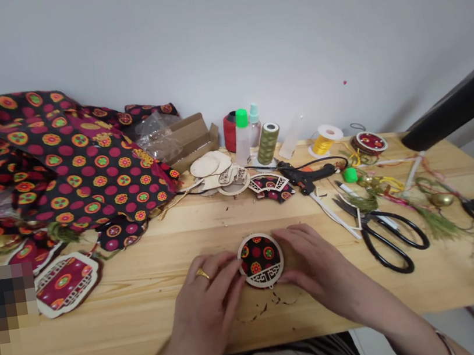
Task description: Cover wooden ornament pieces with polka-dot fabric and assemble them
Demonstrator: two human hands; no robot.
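A round wooden ornament (260,259) with black, red-dotted fabric behind its cut-out frame lies on the wooden table (161,329) in front of me. My left hand (205,299), with a gold ring, grips its left edge with closed fingers. My right hand (314,260) curls round its right edge. Small thread scraps lie just below it.
Patterned fabric (62,161) is heaped at the back left, with finished ornaments (64,282) beside it. Wooden cut-outs (219,174), bottles (242,135), thread spools (268,142), a black glue gun (307,176), two black scissors (387,238) and tassels lie at the back and right.
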